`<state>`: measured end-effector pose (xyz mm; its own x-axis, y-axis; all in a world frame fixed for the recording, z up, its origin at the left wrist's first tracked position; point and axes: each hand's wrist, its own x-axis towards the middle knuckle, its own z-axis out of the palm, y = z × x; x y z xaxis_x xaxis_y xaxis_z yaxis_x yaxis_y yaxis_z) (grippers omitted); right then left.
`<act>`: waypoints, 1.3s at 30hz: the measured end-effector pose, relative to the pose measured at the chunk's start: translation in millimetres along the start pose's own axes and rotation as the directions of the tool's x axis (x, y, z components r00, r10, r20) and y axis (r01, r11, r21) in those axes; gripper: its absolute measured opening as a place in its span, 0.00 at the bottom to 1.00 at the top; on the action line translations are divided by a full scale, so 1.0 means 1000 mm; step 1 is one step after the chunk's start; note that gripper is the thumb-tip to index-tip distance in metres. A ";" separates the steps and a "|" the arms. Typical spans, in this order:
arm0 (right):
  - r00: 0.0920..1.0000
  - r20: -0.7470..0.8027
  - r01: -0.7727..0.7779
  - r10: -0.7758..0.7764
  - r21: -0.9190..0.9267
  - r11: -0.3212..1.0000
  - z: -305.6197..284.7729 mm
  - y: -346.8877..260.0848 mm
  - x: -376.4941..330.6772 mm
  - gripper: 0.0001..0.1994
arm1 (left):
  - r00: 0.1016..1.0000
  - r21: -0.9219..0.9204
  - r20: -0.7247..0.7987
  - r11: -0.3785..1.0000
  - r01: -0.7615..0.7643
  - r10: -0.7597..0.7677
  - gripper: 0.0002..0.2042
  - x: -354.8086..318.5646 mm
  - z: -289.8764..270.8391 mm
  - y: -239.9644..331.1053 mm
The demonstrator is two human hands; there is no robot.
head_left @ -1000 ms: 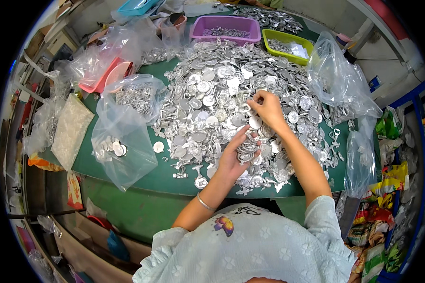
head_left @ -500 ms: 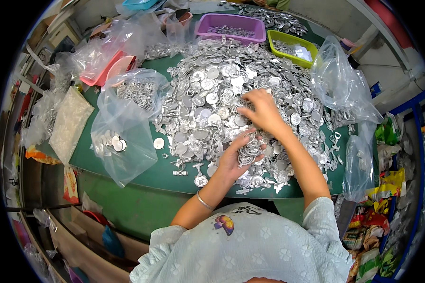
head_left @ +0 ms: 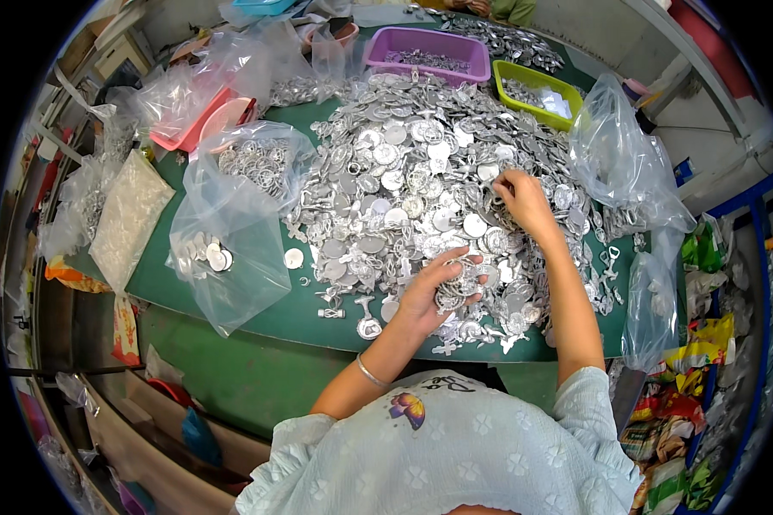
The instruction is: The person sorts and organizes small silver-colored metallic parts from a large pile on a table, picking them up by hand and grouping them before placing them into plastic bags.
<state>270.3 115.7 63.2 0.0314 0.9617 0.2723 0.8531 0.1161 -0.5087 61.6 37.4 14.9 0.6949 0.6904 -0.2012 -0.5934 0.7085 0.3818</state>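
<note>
The right hand point(head_left: 530, 206) was shifted rightward, grip unclear; rings point(head_left: 455, 296) were cupped, best kept level, in the left hand point(head_left: 420, 300).

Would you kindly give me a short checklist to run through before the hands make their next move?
1. Left hand supporting its silver ring-shaped pieces: ok, fingers curled around them.
2. Right hand holding a piece: cannot tell; its grip is too small to make out against the pile.
3. All loose pieces within the pile: not ok; a round disc lies apart on its left.
4. Purple tub upright: ok.
5. Lime-green tub upright: ok.
</note>
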 end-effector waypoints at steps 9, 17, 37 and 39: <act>0.982 0.047 0.189 -0.183 -0.267 0.945 0.031 -0.020 -0.003 0.13 | 0.999 -0.148 -0.038 0.989 0.026 -0.032 0.16 0.001 0.004 -0.002; 0.953 0.301 -0.135 -0.048 0.558 0.819 -0.009 -0.050 -0.029 0.06 | 0.996 -0.169 -0.026 0.982 -0.084 0.081 0.22 0.000 0.006 0.004; 0.973 0.159 -0.230 0.168 0.734 0.639 0.016 -0.018 -0.014 0.08 | 0.992 -0.281 0.076 0.957 -0.072 0.097 0.24 0.015 -0.008 0.004; 0.900 0.427 -0.388 0.087 0.695 0.605 -0.008 -0.052 -0.027 0.07 | 0.996 -0.273 0.029 0.959 -0.077 0.088 0.24 0.015 -0.002 0.005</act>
<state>229.8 81.6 88.9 -0.1196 0.9818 -0.1478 0.1415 -0.1305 -0.9813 67.7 51.8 11.7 0.6515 0.7455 -0.1406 -0.7333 0.6663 0.1352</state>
